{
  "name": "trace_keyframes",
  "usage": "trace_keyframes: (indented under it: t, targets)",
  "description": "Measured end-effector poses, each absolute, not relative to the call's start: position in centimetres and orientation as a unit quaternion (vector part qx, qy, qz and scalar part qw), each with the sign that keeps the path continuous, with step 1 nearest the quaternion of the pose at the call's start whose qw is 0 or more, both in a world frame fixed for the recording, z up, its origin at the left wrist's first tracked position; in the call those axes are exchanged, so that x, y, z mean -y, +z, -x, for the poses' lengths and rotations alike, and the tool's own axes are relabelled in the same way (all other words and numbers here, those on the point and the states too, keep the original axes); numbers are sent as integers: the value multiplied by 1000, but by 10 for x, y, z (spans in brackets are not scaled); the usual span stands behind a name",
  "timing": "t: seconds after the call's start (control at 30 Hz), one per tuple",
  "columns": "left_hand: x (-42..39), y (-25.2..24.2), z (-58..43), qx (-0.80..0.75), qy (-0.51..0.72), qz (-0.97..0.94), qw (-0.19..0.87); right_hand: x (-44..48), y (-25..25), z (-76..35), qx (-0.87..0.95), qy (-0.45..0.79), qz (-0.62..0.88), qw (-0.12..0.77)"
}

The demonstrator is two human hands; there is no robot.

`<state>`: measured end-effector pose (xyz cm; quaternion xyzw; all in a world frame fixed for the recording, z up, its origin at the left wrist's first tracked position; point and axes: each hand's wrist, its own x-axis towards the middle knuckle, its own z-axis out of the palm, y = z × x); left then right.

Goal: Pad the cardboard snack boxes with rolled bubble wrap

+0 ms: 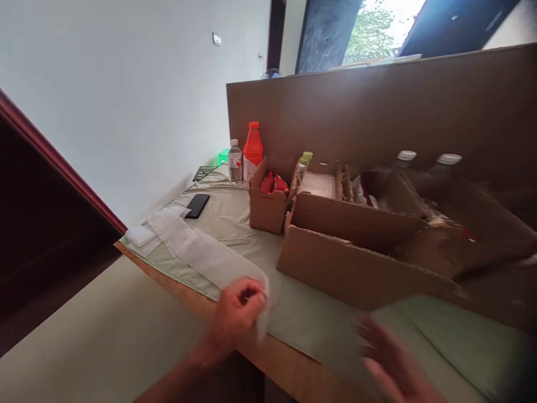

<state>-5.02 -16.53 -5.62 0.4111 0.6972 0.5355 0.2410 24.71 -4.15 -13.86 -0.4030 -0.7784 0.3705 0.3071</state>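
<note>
Gripping: left hand (237, 310), fingers (247, 295) pinched shut on the near end of the white bubble wrap strip (201, 252)
Strip: runs away from those fingers along the table's green cloth (302, 319) toward a black phone (197, 205)
Right hand (394, 364): blurred, fingers look spread, holding nothing, over the cloth
Beyond the fingers: open cardboard boxes (356, 263); farther off, an orange bottle (253, 148) beside a clear water bottle (235, 161)

Two hands (237, 313), four capped bottles (253, 151), two open cardboard boxes (268, 210), one phone (197, 205), one white sheet (205, 254).
</note>
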Motion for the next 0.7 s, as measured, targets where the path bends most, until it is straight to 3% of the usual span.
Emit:
trace_keyframes:
  t: [0.07, 0.13, 0.2, 0.47, 0.6, 0.7]
  targets:
    - [157, -60, 7, -629, 535, -431, 363, 70, -124, -221, 749, 472, 364, 290]
    - [159, -62, -22, -555, 520, -443, 475, 87, -114, -201, 728, 493, 394, 270]
    - [167, -63, -33, -525, 501, -473, 500, 92, -108, -194, 712, 479, 444, 258]
    - [202, -101, 26, -652, 435, -616, 80, 68, -103, -252, 724, 329, 540, 275]
    - [205, -108, 40, -636, 353, -685, 31, 61, -96, -295, 711, 150, 608, 321]
    - [201, -111, 39, -624, 312, -715, 39, 74, -91, -306, 737, 64, 570, 358]
